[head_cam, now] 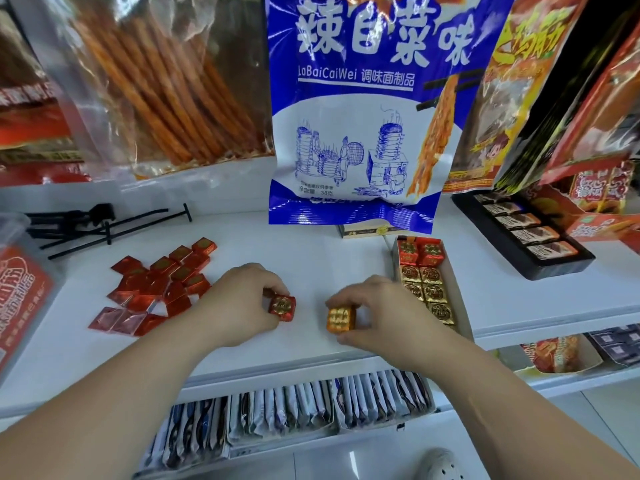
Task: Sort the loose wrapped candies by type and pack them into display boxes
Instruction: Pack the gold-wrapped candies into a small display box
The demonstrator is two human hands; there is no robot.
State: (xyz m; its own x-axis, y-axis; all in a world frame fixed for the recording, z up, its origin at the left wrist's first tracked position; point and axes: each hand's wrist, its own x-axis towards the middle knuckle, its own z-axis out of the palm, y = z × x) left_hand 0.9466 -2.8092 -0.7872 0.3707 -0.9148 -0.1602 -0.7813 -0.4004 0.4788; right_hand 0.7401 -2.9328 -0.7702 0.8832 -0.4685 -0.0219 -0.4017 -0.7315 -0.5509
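Pinching a red foil candy (283,308) in the left hand (242,299), fingers curled tight round it. Same clamp on a gold foil candy (341,318) in the right hand (377,313). Probably splitting colours before loading the display box (456,289) just beside it. Leaving the loose red candy pile (159,285) on the white shelf (311,244).

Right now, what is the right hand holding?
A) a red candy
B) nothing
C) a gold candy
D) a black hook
C: the right hand pinches a gold candy just above the shelf, while the left hand holds the red candy.
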